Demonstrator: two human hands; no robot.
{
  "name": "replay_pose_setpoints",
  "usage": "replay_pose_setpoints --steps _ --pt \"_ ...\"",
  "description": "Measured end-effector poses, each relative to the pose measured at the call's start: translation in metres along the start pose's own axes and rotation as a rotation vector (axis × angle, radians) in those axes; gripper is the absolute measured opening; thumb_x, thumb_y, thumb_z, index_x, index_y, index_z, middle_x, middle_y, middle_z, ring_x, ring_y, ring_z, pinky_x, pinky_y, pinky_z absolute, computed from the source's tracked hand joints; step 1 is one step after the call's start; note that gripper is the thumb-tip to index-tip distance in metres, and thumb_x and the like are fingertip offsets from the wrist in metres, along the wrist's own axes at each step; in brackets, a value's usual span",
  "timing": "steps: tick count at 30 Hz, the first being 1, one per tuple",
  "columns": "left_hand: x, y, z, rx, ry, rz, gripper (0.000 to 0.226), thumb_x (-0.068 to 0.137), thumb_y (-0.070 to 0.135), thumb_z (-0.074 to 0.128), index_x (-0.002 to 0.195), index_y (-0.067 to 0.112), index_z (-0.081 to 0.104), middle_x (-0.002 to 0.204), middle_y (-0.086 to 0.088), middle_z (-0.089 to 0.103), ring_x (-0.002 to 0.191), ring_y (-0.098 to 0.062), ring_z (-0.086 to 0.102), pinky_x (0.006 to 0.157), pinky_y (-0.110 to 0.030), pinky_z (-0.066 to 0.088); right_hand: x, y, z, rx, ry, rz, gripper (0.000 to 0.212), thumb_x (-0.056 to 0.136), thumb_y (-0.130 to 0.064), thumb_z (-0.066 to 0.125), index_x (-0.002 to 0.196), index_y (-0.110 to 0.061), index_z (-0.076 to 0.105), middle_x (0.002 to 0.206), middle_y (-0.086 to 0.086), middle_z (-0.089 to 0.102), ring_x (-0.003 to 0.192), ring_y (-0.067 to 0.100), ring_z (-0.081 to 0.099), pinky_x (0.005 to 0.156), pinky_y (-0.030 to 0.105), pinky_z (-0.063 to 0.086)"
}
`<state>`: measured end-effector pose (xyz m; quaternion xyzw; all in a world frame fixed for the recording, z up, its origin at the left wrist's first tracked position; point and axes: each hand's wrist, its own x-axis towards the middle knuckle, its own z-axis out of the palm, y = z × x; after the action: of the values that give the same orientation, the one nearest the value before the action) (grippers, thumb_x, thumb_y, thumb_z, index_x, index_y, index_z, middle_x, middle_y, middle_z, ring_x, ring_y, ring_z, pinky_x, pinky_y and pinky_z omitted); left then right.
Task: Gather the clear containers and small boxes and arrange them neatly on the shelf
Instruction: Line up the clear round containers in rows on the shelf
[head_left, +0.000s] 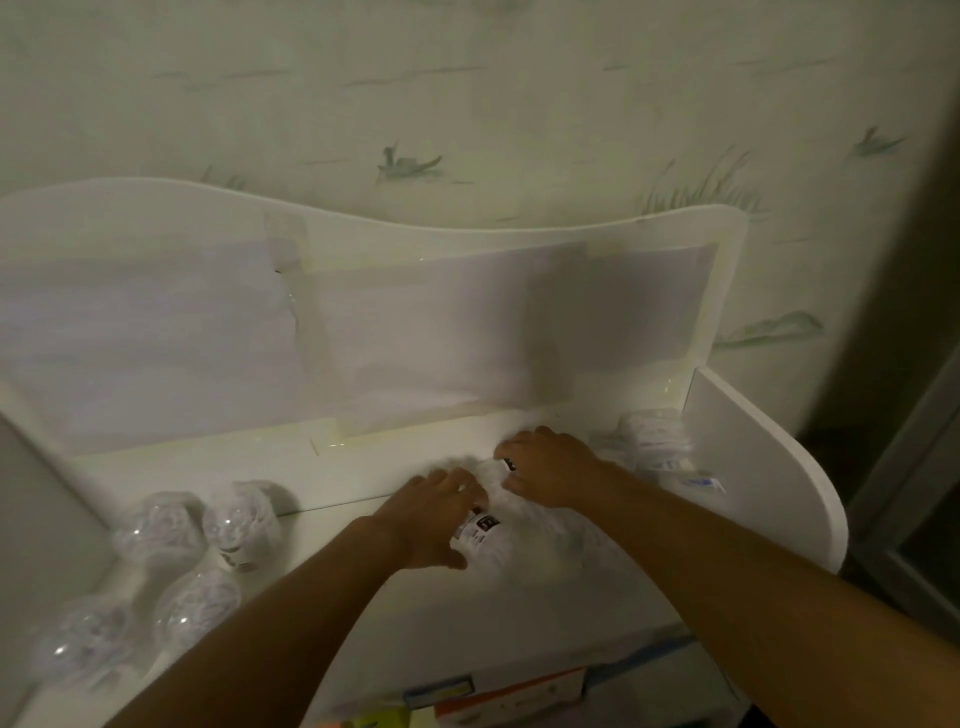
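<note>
Both hands rest on clear containers in the middle of the white shelf (363, 467). My left hand (431, 514) grips a clear container (480, 530) with a black-and-white label. Just right of it, my right hand (545, 467) closes over another clear container (493, 478), blurred and mostly hidden under the fingers. Several clear containers (239, 525) stand grouped at the shelf's left front. One more clear container (654, 441) sits in the right back corner against the side panel.
A wavy white back panel (467, 249) and a rounded right side panel (753, 457) bound the shelf. A small labelled packet (701, 480) lies by the right panel. Coloured boxes (498, 696) show below the shelf's front edge. Wallpaper covers the wall behind.
</note>
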<state>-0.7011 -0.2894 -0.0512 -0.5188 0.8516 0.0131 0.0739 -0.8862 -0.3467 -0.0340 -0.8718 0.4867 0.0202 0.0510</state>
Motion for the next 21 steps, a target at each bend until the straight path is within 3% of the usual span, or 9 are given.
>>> replay_pose_setpoints --steps 4,7,9,12,16,19,21 --pt "-0.021 -0.02 -0.003 -0.108 -0.059 -0.074 0.06 0.069 0.05 0.078 0.115 0.027 0.047 0.116 0.007 0.056 0.103 -0.012 0.051 0.083 -0.026 0.039 0.007 -0.002 0.005 -0.082 -0.086 -0.008 0.074 0.08 -0.05 0.067 0.143 -0.026 0.037 0.147 0.004 0.042 0.131 0.028 0.04 0.102 0.043 0.038" --pt "-0.033 -0.036 0.0 -0.135 -0.072 -0.147 0.061 0.068 0.051 0.079 0.113 0.025 0.045 0.113 0.007 0.057 0.098 -0.012 0.05 0.076 -0.026 0.038 0.012 -0.006 0.006 -0.149 -0.044 -0.013 0.073 0.079 -0.043 0.07 0.142 -0.025 0.038 0.145 0.004 0.044 0.13 0.028 0.042 0.101 0.043 0.039" --pt "-0.039 -0.044 0.004 -0.187 -0.093 -0.186 0.074 0.068 0.051 0.079 0.126 0.026 0.04 0.125 0.006 0.055 0.109 -0.014 0.05 0.086 -0.028 0.042 0.014 -0.008 0.008 -0.156 -0.026 -0.01 0.07 0.08 -0.038 0.07 0.141 -0.025 0.04 0.143 0.003 0.046 0.129 0.027 0.043 0.101 0.043 0.04" --pt "-0.042 -0.044 0.008 -0.149 -0.103 -0.13 0.104 0.067 0.057 0.077 0.149 0.031 0.02 0.149 0.007 0.035 0.135 -0.017 0.033 0.11 -0.037 0.03 0.017 -0.011 0.012 -0.145 -0.007 -0.005 0.066 0.08 -0.034 0.069 0.138 -0.025 0.042 0.139 0.003 0.049 0.126 0.028 0.044 0.1 0.042 0.039" --pt "-0.032 -0.025 0.011 -0.068 -0.047 -0.002 0.087 0.077 0.055 0.07 0.149 0.037 0.023 0.152 0.009 0.036 0.138 -0.016 0.03 0.112 -0.036 0.024 0.02 -0.013 0.016 -0.105 0.009 0.017 0.06 0.082 -0.026 0.067 0.136 -0.026 0.043 0.136 0.005 0.049 0.125 0.028 0.043 0.1 0.042 0.04" --pt "-0.03 -0.02 0.01 -0.026 0.011 -0.01 0.076 0.081 0.051 0.068 0.146 0.036 0.031 0.147 0.007 0.045 0.133 -0.016 0.04 0.108 -0.035 0.03 0.02 -0.012 0.02 -0.097 0.031 0.021 0.055 0.083 -0.024 0.066 0.134 -0.026 0.045 0.135 0.005 0.05 0.125 0.028 0.043 0.099 0.043 0.04" --pt "-0.033 -0.025 0.007 -0.151 0.084 -0.07 0.075 0.079 0.048 0.071 0.143 0.033 0.036 0.144 0.007 0.048 0.128 -0.016 0.046 0.105 -0.03 0.035 0.02 -0.012 0.021 -0.094 0.043 0.02 0.053 0.082 -0.024 0.066 0.131 -0.027 0.046 0.133 0.005 0.051 0.123 0.028 0.044 0.098 0.042 0.04"
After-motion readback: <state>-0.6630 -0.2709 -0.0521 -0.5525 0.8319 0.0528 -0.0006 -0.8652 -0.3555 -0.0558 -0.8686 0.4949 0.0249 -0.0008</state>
